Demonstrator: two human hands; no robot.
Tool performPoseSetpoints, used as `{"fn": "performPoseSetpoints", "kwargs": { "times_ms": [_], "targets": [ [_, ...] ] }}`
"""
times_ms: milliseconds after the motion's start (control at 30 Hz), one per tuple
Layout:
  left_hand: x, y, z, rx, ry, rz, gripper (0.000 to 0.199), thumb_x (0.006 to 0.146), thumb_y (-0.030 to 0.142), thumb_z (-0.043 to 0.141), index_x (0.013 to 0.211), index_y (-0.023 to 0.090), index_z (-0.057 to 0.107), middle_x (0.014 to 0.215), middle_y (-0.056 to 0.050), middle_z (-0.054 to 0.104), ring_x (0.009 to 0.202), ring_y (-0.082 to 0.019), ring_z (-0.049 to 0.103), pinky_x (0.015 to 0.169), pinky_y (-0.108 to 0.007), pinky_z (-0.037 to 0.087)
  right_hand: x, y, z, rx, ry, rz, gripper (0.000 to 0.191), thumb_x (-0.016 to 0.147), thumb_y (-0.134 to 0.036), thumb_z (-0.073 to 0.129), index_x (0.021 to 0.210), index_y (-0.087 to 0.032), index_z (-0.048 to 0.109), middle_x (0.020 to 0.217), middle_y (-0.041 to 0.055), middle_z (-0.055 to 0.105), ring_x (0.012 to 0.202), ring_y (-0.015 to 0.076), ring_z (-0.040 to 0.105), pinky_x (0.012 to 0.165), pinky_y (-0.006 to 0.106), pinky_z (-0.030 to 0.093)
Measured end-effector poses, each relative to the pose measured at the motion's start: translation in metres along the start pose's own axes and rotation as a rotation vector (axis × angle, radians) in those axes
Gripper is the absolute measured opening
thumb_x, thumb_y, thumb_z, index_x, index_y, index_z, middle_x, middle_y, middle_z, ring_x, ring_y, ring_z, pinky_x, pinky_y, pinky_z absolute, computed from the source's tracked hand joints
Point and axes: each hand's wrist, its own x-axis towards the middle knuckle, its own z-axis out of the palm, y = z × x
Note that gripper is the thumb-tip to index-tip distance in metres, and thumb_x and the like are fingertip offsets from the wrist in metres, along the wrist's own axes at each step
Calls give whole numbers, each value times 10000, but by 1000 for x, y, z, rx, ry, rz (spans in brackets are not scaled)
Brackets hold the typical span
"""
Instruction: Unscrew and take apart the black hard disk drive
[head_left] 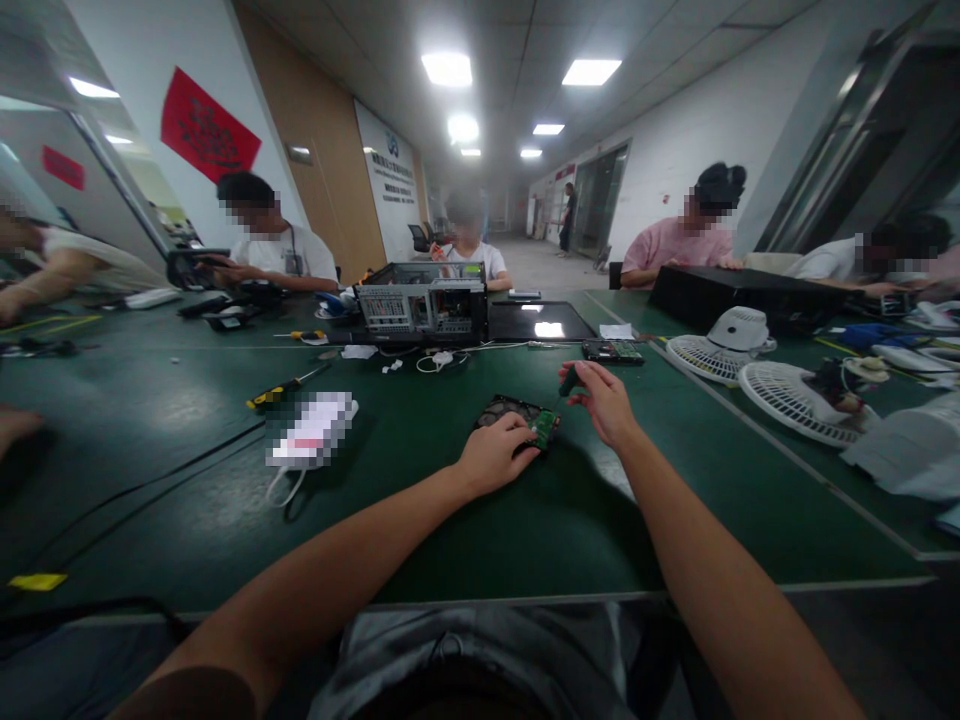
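Observation:
A hard drive (546,428) with a green circuit board lies on the green table in front of me. My left hand (498,452) rests on its near left part, fingers bent over it and gripping it against the table. Just to the right and above the board, my right hand (604,400) is closed on a small dark screwdriver (569,382), its thin shaft slanting down to the board's right edge. Whether the tip touches a screw is too small to tell.
An open computer case (424,305) and a black panel (541,322) stand behind. A yellow-black screwdriver (276,394) and a phone (313,428) lie left. Another drive (613,351) lies behind my right hand, fan parts (720,345) at right. Several people sit around the table.

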Motion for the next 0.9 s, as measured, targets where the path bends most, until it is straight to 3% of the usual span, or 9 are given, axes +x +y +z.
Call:
{"fn": "performPoseSetpoints", "kwargs": {
  "times_ms": [300, 433, 900],
  "targets": [
    [0, 0, -2, 4, -7, 1, 268, 985, 420, 620, 1189, 278, 718, 1221, -37, 655, 993, -189, 677, 847, -291, 580, 0, 2, 1, 85, -20, 34, 350, 867, -541, 725, 1019, -227, 749, 1018, 81, 776, 957, 228, 724, 682, 307, 595],
    [1, -1, 1, 5, -1, 4, 271, 980, 419, 630, 1201, 286, 714, 1214, -34, 656, 986, -188, 678, 836, -293, 579, 2, 4, 0, 126, -2, 57, 416, 902, -593, 648, 1032, -211, 748, 1004, 95, 776, 944, 234, 731, 667, 312, 599],
    [0, 0, 1, 5, 9, -3, 264, 976, 410, 634, 1185, 276, 724, 1212, -37, 659, 958, -183, 680, 847, -295, 580, 1, 0, -1, -16, 3, 6, 397, 842, -569, 719, 1074, -250, 766, 1034, 69, 756, 946, 212, 690, 597, 257, 526]
  ]
}}
